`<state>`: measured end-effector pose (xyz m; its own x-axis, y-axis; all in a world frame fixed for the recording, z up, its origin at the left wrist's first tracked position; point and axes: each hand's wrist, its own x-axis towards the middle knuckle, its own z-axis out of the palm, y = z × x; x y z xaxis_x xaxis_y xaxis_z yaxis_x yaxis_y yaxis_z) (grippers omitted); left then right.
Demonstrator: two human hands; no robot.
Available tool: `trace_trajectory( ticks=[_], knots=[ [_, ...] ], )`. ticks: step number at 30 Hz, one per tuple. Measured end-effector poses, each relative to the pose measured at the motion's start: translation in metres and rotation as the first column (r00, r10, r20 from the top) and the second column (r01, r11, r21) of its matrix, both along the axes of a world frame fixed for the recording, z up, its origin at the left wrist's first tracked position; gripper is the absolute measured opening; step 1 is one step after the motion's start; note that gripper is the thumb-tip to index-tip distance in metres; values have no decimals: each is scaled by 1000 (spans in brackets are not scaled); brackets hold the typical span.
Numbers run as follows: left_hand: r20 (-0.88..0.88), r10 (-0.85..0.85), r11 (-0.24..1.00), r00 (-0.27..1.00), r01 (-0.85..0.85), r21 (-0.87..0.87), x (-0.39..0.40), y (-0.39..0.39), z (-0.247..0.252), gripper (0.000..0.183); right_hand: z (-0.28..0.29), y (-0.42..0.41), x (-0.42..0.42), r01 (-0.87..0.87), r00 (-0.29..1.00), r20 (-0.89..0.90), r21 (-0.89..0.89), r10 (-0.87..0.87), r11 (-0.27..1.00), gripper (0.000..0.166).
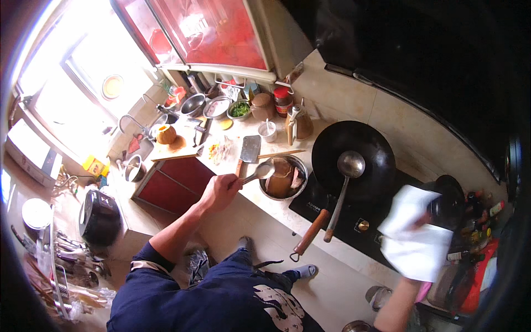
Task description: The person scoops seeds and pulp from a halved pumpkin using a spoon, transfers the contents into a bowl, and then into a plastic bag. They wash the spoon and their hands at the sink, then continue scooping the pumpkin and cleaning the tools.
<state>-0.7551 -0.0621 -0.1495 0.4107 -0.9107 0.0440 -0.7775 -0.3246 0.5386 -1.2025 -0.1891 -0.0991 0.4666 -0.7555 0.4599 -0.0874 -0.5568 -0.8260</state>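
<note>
My left hand (220, 193) is closed around the handle of a metal spoon (264, 170). The spoon's bowl is over the near left rim of a steel pot (305, 182), which holds brown pieces of what looks like meat (278, 186). On the right, my right hand (420, 222) grips a blurred white sheet (417, 253), paper or cloth, that covers most of the hand. A cleaver (250, 149) lies just beyond the spoon, and chopsticks (286, 153) rest behind the pot. A black wok (327, 141) with a metal ladle (351, 164) in it sits on the cooktop (311, 203).
Behind are a kettle (305, 124), a white cup (267, 132), a bowl of chopped greens (239, 110) and a red-lidded jar (283, 101). A cutting board (176, 154) bears a hollowed squash (166, 134). The wok's wooden handle (312, 232) juts past the counter edge. Bottles (495, 208) stand at right.
</note>
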Motion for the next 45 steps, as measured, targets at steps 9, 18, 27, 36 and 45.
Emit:
trace_trajectory(
  ticks=[9, 18, 27, 36, 45],
  knots=[
    [118, -452, 891, 884, 455, -2, 82, 26, 19, 13, -74, 39, 341, -455, 815, -498, -230, 297, 861, 21],
    [-262, -509, 833, 820, 546, 90, 292, 98, -66, 11, -138, 95, 528, -310, 811, -252, 580, 528, 753, 17],
    [-291, -221, 961, 931, 258, 96, 395, 82, -113, 22, -199, 102, 636, 63, 978, -203, 491, 44, 869, 23],
    [-303, -141, 884, 943, 257, 390, 472, 48, -80, 26, -181, 20, 696, -240, 861, -320, 429, 395, 871, 24],
    [-148, 83, 896, 985, -9, 444, 493, -1, -93, 32, -172, -43, 745, -215, 969, -70, 231, 237, 949, 15]
  ],
)
